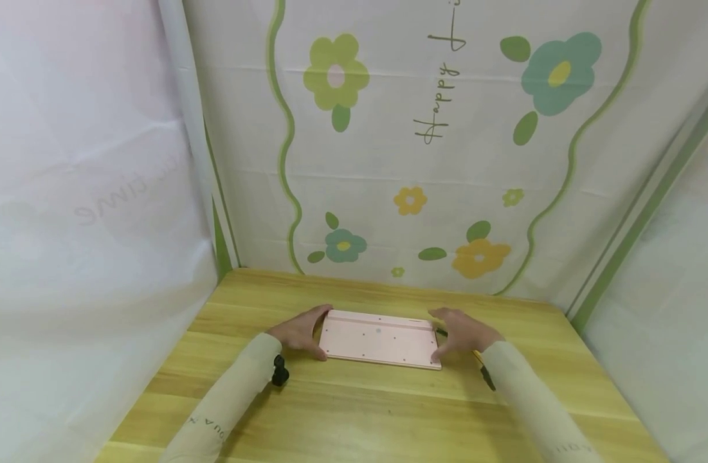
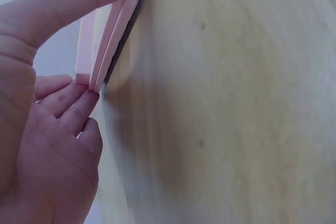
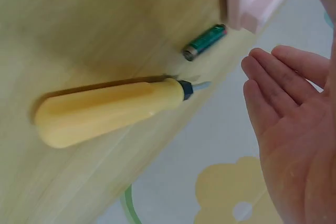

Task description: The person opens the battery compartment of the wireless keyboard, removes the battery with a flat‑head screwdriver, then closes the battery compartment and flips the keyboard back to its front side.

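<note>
A pink keyboard (image 1: 368, 344), apparently face down with a raised strip and small screw holes on top, is between my hands over the wooden table. My left hand (image 1: 298, 331) grips its left end, thumb at the near corner and fingertips on the far one; the left wrist view shows the fingers against the pink edge. At the right end is my right hand (image 1: 462, 333), thumb by the near corner, its other fingers extended and apart from the keyboard. Near that hand lie a green battery (image 3: 205, 41) and a yellow-handled screwdriver (image 3: 107, 111).
The wooden table (image 1: 354, 418) runs back to a white flowered cloth (image 1: 377, 161). More cloth hangs along the left side (image 1: 99, 225) and the right side (image 1: 672, 257). A small black camera (image 1: 280, 371) sits at my left wrist.
</note>
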`<state>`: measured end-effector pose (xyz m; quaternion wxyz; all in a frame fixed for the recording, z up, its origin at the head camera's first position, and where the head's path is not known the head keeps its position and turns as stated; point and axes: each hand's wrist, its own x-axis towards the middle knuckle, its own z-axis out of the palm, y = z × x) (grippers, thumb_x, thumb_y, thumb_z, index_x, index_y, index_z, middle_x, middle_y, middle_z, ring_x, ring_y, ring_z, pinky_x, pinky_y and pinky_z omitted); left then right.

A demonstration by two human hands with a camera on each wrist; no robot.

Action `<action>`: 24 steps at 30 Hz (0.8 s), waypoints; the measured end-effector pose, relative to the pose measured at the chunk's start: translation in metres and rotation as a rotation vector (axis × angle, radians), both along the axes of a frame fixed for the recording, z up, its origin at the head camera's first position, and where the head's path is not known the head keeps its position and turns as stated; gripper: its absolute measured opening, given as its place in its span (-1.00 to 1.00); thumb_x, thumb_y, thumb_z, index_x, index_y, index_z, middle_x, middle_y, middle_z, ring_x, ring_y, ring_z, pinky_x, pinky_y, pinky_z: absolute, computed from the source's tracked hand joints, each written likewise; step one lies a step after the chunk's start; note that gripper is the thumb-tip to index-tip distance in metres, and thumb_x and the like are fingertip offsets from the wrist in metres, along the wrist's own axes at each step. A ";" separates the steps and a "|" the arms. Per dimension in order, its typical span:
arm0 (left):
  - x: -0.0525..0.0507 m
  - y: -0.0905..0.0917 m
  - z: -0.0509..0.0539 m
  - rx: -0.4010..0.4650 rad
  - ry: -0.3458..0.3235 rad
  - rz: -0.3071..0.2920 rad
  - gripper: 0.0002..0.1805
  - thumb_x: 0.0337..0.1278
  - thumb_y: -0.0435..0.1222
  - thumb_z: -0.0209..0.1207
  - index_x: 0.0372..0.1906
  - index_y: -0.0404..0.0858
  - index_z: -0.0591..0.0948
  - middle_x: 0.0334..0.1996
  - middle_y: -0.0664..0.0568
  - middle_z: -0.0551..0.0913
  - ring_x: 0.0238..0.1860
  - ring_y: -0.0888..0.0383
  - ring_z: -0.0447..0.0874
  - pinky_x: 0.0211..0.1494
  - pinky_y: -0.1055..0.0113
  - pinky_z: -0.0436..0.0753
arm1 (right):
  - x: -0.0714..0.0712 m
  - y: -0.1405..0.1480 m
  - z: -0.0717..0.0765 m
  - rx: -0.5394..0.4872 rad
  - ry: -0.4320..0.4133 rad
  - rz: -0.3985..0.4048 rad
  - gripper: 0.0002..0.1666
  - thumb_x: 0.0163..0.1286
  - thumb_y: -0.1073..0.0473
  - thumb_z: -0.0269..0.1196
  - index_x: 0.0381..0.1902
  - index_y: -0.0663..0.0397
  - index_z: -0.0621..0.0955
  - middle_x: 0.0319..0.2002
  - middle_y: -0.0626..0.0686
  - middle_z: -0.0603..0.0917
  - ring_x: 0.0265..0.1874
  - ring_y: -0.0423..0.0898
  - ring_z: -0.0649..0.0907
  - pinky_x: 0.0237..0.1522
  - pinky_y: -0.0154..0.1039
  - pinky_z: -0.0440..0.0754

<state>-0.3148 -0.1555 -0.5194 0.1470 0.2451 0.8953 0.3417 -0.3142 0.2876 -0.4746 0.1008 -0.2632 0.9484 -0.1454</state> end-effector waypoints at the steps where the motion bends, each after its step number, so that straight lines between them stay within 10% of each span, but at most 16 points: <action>1: 0.000 0.000 0.000 -0.006 0.003 -0.004 0.40 -0.18 -0.10 0.70 0.71 -0.26 0.04 0.71 -0.20 0.08 0.71 -0.23 0.03 0.72 -0.19 0.15 | 0.001 0.000 -0.003 0.001 -0.006 0.000 0.43 -0.09 -0.27 0.70 0.55 0.39 0.33 0.54 0.37 0.39 0.52 0.42 0.38 0.54 0.35 0.35; 24: -0.006 -0.002 -0.004 -0.012 0.018 0.019 0.41 -0.34 -0.13 0.74 0.69 -0.18 0.14 0.68 -0.14 0.18 0.69 -0.21 0.11 0.70 -0.20 0.20 | 0.006 -0.002 -0.025 -0.034 0.023 -0.009 0.41 -0.23 -0.28 0.72 0.49 0.30 0.42 0.36 0.19 0.59 0.30 0.12 0.60 0.35 0.15 0.59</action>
